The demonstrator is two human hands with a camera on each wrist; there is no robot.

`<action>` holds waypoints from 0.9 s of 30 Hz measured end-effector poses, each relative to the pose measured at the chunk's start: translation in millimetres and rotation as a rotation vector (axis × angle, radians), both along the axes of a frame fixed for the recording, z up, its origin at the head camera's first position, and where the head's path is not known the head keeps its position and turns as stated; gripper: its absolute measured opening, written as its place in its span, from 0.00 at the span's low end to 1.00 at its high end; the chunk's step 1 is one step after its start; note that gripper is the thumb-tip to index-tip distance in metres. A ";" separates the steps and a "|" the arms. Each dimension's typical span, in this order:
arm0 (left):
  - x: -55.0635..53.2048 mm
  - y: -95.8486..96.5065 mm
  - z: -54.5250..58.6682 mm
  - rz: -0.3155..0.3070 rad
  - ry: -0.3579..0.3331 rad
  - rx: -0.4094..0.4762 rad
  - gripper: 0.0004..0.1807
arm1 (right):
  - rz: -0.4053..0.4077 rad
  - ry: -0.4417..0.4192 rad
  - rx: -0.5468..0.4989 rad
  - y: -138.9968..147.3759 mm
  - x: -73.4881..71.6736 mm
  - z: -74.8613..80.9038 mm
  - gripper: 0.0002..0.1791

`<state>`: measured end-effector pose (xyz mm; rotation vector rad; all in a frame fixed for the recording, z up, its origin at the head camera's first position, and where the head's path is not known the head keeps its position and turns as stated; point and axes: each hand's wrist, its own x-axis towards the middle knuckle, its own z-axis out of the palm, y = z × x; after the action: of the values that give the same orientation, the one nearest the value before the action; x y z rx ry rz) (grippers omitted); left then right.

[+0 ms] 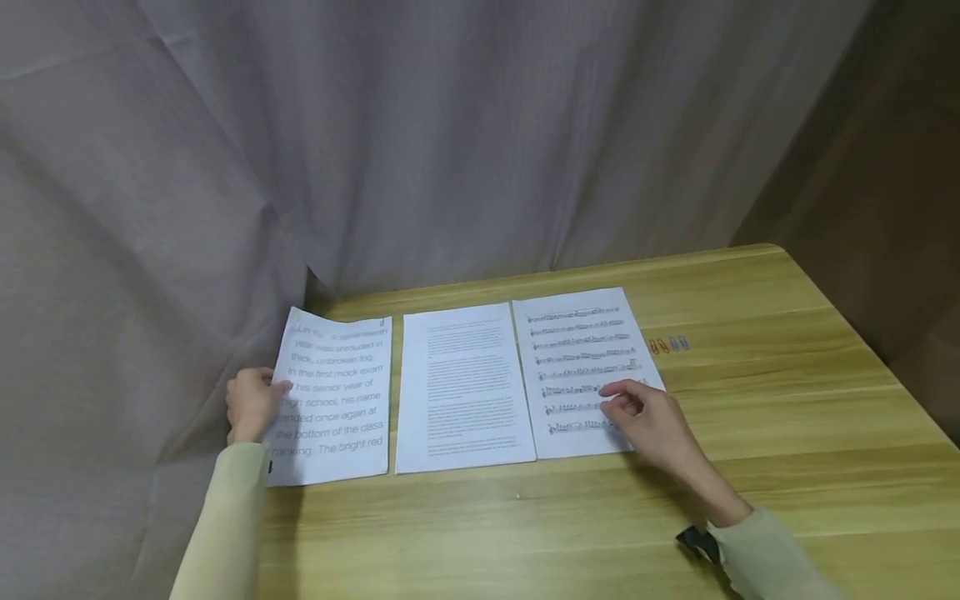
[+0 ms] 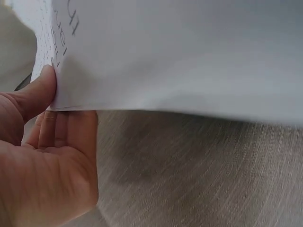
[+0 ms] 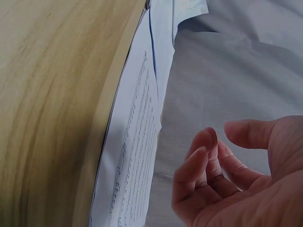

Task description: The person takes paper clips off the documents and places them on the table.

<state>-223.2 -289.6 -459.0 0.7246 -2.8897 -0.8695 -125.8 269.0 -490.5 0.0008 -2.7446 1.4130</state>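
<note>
My left hand [image 1: 252,404] pinches the left edge of the large-print paper [image 1: 333,433], thumb on the printed face and fingers beneath. The left wrist view shows the thumb [image 2: 43,90] at the edge of the paper [image 2: 165,56], which bows slightly there. Over the lower right of the sheet music [image 1: 577,333] hovers my right hand [image 1: 656,425], holding nothing. Its fingers bend loosely, with a gap between thumb and forefinger in the right wrist view. Between these two papers lies a page of small print [image 1: 468,392], which neither hand touches.
Several paper clips [image 1: 669,344], orange and blue, lie in a row right of the sheet music. The wooden table [image 1: 465,533] meets a grey curtain [image 1: 450,150] at the back and left. A black strap [image 1: 699,543] shows at my right wrist.
</note>
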 end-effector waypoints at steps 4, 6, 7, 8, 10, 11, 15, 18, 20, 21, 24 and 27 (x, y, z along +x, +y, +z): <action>6.8 -4.0 6.3 -0.023 0.076 -0.010 0.21 | 0.011 -0.019 -0.023 -1.4 -0.3 -1.3 0.09; 10.3 -7.1 10.9 -0.025 0.090 0.010 0.22 | 0.011 -0.036 -0.039 -1.8 -0.2 -2.5 0.09; 11.9 -9.1 13.1 -0.017 0.087 0.028 0.22 | 0.012 -0.045 -0.048 -1.9 0.0 -3.1 0.09; 13.5 -11.6 15.9 -0.010 0.079 0.052 0.23 | 0.014 -0.055 -0.056 -2.0 0.2 -3.7 0.09; 17.7 -16.5 21.8 0.015 0.046 0.110 0.25 | 0.018 -0.080 -0.079 -2.7 0.9 -4.0 0.10; 20.0 -19.4 24.6 0.021 0.031 0.141 0.26 | 0.021 -0.092 -0.093 -3.1 1.3 -4.1 0.10; 30.4 -26.2 35.5 0.055 0.006 0.253 0.29 | 0.026 -0.131 -0.125 -4.6 2.7 -3.1 0.11; 38.3 -26.3 43.8 0.080 0.028 0.347 0.30 | 0.028 -0.150 -0.136 -5.6 2.8 -2.7 0.12; 43.0 -23.3 49.4 0.090 0.052 0.410 0.29 | 0.033 -0.155 -0.141 -6.4 2.7 -2.2 0.12; 45.5 -21.1 52.1 0.088 0.065 0.442 0.28 | 0.037 -0.154 -0.141 -7.0 2.4 -1.7 0.12; 52.3 -10.8 60.6 0.074 0.096 0.521 0.25 | 0.050 -0.141 -0.144 -10.0 0.6 0.0 0.12; 58.4 0.2 71.3 0.049 0.134 0.536 0.22 | 0.068 -0.125 -0.151 -14.8 -2.4 3.0 0.12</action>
<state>-164.8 -289.4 -387.6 0.7228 -2.5188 -1.6413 -128.1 254.2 -487.5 0.0002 -2.7512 1.6905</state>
